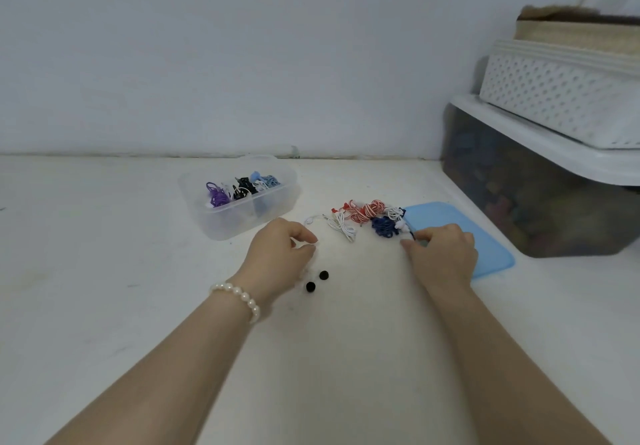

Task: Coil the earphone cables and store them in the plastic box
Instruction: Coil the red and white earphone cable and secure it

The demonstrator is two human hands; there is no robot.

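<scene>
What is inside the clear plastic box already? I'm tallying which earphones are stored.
The clear plastic box holds a purple bundle, a black one and a light blue one, with some white cable between. Anything beneath them is hidden.

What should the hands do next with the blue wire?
Probably lift the dark blue earphone cable free of the pile and start winding it. The right hand already pinches its end, it lies tangled on the table, and the plastic box holds coiled ones.

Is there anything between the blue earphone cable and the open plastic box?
Yes. The white earphone cable and the left hand lie between the blue earphone cable and the plastic box, whose top is open.
</scene>
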